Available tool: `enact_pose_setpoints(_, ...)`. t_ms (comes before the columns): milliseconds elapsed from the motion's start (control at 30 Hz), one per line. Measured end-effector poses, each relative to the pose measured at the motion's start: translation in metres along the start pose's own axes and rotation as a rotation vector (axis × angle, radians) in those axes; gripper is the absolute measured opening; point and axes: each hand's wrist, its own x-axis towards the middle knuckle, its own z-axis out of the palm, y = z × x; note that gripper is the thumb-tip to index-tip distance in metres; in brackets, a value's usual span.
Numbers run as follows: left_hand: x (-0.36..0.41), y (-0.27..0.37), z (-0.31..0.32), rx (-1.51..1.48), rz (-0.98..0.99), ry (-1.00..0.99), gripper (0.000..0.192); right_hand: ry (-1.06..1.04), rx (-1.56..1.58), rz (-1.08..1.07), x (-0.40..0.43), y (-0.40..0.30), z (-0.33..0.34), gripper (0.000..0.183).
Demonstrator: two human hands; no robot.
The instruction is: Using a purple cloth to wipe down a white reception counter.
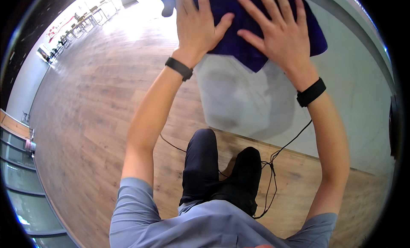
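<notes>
A dark purple-blue cloth (256, 54) lies at the top of the view, over a glossy pale surface (237, 97). Its upper part is cut off by the picture's edge. My left hand (200, 27) rests on the cloth's left part, palm down, fingers spread and thumb pointing inward. My right hand (278, 33) lies flat on the right part, fingers wide apart. Neither hand is closed on the cloth. Below the hands, a corner of the cloth points towards me. Dark bands circle both wrists.
Black cables (272, 161) run beside my legs, over the wood-look floor (105, 113) and up to the right wristband. Tables with chairs (85, 22) stand far off at the upper left. Glass panels (25, 196) line the lower left.
</notes>
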Motion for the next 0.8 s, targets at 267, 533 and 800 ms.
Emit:
enact_pose_setpoints(267, -0.229, 0.012, 0.051, -0.083, -0.192, -0.218, 0.105, -0.161, -0.022, 0.021, -0.120, -0.080, 0.122, 0.088)
enact_pose_setpoints(533, -0.264, 0.040, 0.049, -0.207, -0.232, -0.211, 0.107, -0.199, 0.016, -0.016, -0.175, -0.082, 0.128, 0.078)
enact_pose_setpoints(800, -0.019, 0.056, 0.007, -0.129, -0.011, 0.091, 0.085, 0.171, -0.084, 0.111, -0.043, 0.008, 0.013, 0.090)
